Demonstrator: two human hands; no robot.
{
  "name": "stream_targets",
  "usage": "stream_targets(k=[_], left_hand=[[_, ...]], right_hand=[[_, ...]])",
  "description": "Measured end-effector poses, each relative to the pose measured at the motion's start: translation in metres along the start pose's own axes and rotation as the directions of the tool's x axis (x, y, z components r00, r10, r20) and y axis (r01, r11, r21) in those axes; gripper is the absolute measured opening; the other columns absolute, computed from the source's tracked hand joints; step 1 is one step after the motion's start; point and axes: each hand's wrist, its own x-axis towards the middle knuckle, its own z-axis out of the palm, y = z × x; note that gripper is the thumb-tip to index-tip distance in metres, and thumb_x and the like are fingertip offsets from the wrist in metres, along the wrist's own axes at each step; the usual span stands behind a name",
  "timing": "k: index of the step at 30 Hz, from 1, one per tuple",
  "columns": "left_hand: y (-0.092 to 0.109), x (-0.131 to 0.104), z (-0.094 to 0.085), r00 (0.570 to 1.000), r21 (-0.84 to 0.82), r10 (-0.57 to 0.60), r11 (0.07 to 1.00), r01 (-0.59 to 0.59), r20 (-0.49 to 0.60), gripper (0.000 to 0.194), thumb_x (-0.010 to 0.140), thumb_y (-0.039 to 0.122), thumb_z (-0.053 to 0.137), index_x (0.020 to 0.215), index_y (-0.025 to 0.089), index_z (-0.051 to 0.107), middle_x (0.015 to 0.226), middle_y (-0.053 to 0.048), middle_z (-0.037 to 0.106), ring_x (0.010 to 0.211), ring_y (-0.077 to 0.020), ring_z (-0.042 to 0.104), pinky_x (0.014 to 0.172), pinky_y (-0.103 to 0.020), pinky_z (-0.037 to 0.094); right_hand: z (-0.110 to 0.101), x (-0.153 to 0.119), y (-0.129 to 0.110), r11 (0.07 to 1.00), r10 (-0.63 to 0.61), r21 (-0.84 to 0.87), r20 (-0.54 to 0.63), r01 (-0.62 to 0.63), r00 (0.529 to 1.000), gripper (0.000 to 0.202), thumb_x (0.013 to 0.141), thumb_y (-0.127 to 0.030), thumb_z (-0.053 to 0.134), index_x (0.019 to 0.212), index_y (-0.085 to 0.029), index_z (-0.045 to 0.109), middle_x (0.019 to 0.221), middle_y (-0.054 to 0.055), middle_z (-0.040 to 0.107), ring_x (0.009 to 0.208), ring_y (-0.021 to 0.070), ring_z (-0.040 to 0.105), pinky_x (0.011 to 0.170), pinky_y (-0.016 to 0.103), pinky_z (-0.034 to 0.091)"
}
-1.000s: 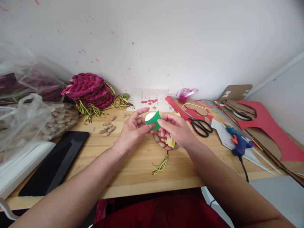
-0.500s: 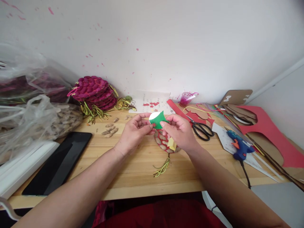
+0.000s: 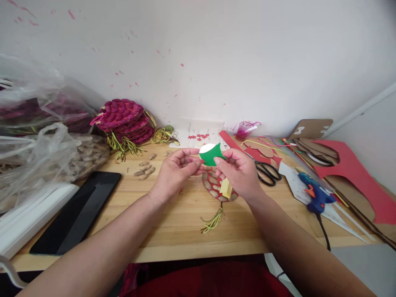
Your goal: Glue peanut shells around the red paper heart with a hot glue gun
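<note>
In front of me, both hands are raised above a round, red-backed disc (image 3: 211, 181) covered with peanut shells, with a yellow-green tassel (image 3: 213, 222) on the table below it. My right hand (image 3: 239, 171) pinches a piece of green paper (image 3: 212, 155) with a curved white area at its upper left. Below those fingers shows a folded yellow strip (image 3: 226, 189); whether the hand grips it or it rests on the disc, I cannot tell. My left hand (image 3: 179, 169) is closed at the fingertips on a small red piece (image 3: 202, 161), beside the green paper's left edge.
Several red stars (image 3: 199, 137) lie on a white sheet (image 3: 185, 142) at the back. Black scissors (image 3: 268, 173), red paper scraps and a blue glue gun (image 3: 317, 194) are on the right. To the left are loose peanuts (image 3: 144, 170), a black phone (image 3: 77, 212) and stacked purple discs (image 3: 123, 117).
The red piece at my left fingertips has come away from in front of the green paper toward its left edge. More of the yellow strip shows. The whole view has shifted slightly.
</note>
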Motion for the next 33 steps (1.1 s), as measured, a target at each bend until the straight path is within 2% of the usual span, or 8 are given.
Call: stream_targets(k=[3, 7, 10, 18, 23, 27, 30, 33], left_hand=[[0.002, 0.000, 0.000, 1.000, -0.040, -0.009, 0.999, 0.008, -0.027, 0.042, 0.071, 0.023, 0.090, 0.108, 0.015, 0.072, 0.080, 0.000, 0.076, 0.070, -0.0113, 0.075, 0.070, -0.020, 0.062], [0.007, 0.000, -0.002, 0.997, -0.123, -0.034, 0.992, 0.025, -0.068, 0.045, 0.067, 0.020, 0.092, 0.108, 0.017, 0.074, 0.081, 0.002, 0.075, 0.067, -0.0113, 0.075, 0.066, -0.020, 0.063], [0.012, 0.000, -0.004, 0.994, -0.155, -0.055, 0.987, 0.040, -0.092, 0.043, 0.067, 0.019, 0.092, 0.106, 0.017, 0.075, 0.082, 0.000, 0.076, 0.066, -0.0105, 0.072, 0.063, -0.020, 0.063], [0.015, -0.001, -0.007, 0.998, -0.140, -0.054, 0.989, 0.057, 0.020, 0.032, 0.068, 0.018, 0.092, 0.096, 0.019, 0.078, 0.081, 0.000, 0.075, 0.072, -0.0122, 0.071, 0.071, -0.027, 0.064], [0.010, 0.000, -0.004, 0.999, -0.065, -0.016, 0.998, 0.019, 0.049, 0.023, 0.068, 0.022, 0.093, 0.087, 0.017, 0.080, 0.082, -0.001, 0.076, 0.071, -0.0099, 0.068, 0.068, -0.021, 0.056], [0.008, 0.000, -0.006, 0.998, 0.000, 0.068, 0.998, -0.068, 0.018, 0.017, 0.074, 0.023, 0.090, 0.087, 0.019, 0.080, 0.084, -0.001, 0.076, 0.076, -0.0092, 0.067, 0.073, -0.020, 0.053], [0.006, 0.000, -0.007, 0.986, 0.086, 0.166, 0.982, -0.166, 0.011, 0.013, 0.078, 0.023, 0.087, 0.089, 0.019, 0.080, 0.086, 0.000, 0.076, 0.078, -0.0086, 0.065, 0.076, -0.019, 0.052], [0.005, -0.001, -0.007, 0.976, 0.145, 0.214, 0.966, -0.215, 0.023, 0.011, 0.081, 0.025, 0.085, 0.090, 0.020, 0.079, 0.087, -0.001, 0.076, 0.079, -0.0099, 0.065, 0.076, -0.021, 0.052]], right_hand=[[-0.003, -0.001, 0.000, 0.967, -0.219, -0.143, -0.026, 0.213, 0.975, 0.010, 0.087, -0.026, 0.078, 0.087, -0.023, 0.068, 0.072, -0.002, 0.071, 0.055, 0.0115, 0.062, 0.050, 0.025, 0.051], [-0.009, -0.003, 0.001, 0.756, -0.541, -0.388, 0.086, 0.528, 0.837, 0.018, 0.091, -0.011, 0.069, 0.097, -0.026, 0.075, 0.091, 0.001, 0.079, 0.074, 0.0150, 0.071, 0.063, 0.028, 0.056], [-0.013, -0.002, 0.004, 0.669, -0.603, -0.437, 0.153, 0.601, 0.783, 0.026, 0.089, -0.004, 0.067, 0.101, -0.026, 0.075, 0.090, 0.000, 0.079, 0.078, 0.0152, 0.073, 0.067, 0.028, 0.058], [-0.019, 0.000, 0.007, 0.578, -0.621, -0.513, 0.229, 0.635, 0.750, 0.034, 0.084, 0.001, 0.060, 0.104, -0.023, 0.074, 0.095, 0.002, 0.081, 0.081, 0.0152, 0.075, 0.074, 0.027, 0.060], [-0.013, -0.003, 0.007, 0.711, -0.519, -0.445, 0.191, 0.545, 0.833, 0.034, 0.085, -0.003, 0.061, 0.105, -0.026, 0.074, 0.096, 0.001, 0.080, 0.083, 0.0161, 0.075, 0.078, 0.031, 0.061], [-0.011, 0.001, 0.006, 0.986, -0.148, -0.058, 0.112, 0.156, 0.983, 0.020, 0.097, -0.023, 0.061, 0.114, -0.025, 0.070, 0.099, 0.004, 0.080, 0.079, 0.0163, 0.076, 0.066, 0.030, 0.061], [-0.011, 0.005, 0.004, 0.986, 0.066, 0.138, 0.221, -0.099, 0.973, 0.032, 0.099, -0.050, 0.061, 0.110, -0.021, 0.070, 0.083, 0.005, 0.078, 0.064, 0.0161, 0.072, 0.050, 0.026, 0.053], [-0.010, 0.003, 0.003, 0.999, 0.017, 0.026, 0.192, -0.023, 0.981, 0.027, 0.088, -0.045, 0.078, 0.092, -0.020, 0.069, 0.071, 0.002, 0.073, 0.058, 0.0143, 0.066, 0.049, 0.025, 0.050]])
